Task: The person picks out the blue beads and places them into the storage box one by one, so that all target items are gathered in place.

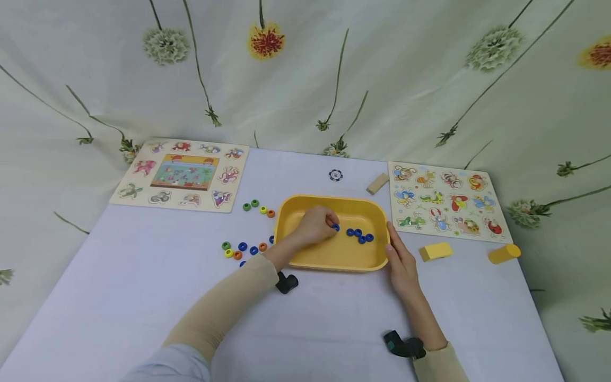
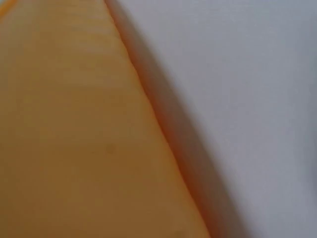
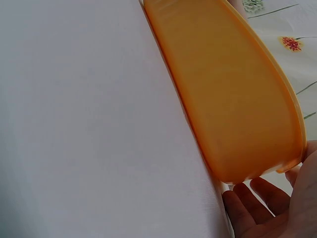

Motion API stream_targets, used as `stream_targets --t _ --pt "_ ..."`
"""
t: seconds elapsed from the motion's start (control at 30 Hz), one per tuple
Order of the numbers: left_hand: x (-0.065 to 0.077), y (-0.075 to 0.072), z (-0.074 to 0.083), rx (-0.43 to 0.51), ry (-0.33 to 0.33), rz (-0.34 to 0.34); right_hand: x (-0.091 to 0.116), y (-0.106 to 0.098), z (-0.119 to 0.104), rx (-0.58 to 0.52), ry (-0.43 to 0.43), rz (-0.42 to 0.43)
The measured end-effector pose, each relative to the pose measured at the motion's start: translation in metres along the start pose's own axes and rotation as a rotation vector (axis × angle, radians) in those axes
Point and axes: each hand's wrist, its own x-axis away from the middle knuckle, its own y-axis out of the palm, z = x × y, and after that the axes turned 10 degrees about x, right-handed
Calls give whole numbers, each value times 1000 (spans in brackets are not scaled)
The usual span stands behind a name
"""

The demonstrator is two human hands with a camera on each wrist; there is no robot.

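A yellow plastic tray (image 1: pixel 329 258) stands on the white-covered table. Over its inside, my left hand (image 1: pixel 312 227) pinches a blue ring-shaped bead (image 1: pixel 335 227) between thumb and fingertips. Several more blue beads (image 1: pixel 358 233) lie on the tray floor just to the right. My right hand (image 1: pixel 403 268) holds the tray by its right end, the thumb near the rim and the fingers along the outer wall. In the right wrist view, the fingers (image 3: pixel 267 196) reach round that end. Only the tray's outer side (image 2: pixel 74 124) and the tabletop show in the left wrist view.
Loose green, yellow, orange and blue beads (image 1: pixel 237 255) lie left of the tray. Picture puzzle boards (image 1: pixel 224 204) (image 1: pixel 451 199) lie at the back left and right. A poker chip (image 1: pixel 335 175), a wooden block (image 1: pixel 377 183), a yellow block (image 1: pixel 436 251) and a yellow cylinder (image 1: pixel 504 254) lie around.
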Motion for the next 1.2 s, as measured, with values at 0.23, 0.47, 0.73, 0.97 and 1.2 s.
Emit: stream_targets --t 0.23,0.47,0.73,0.97,1.2 --pt "9 6 0 -7 57 -21 1 2 -2 -6 -2 -13" --pt "55 1 6 -70 274 145 1 10 11 -39 2 -21" --pt "115 -60 -28 179 487 533 -3 12 33 -10 10 -9" --pt "119 -92 -69 123 344 636 -2 5 31 -16 1 6" --pt "110 -80 -94 26 243 470 2 4 4 -24 -2 -3"
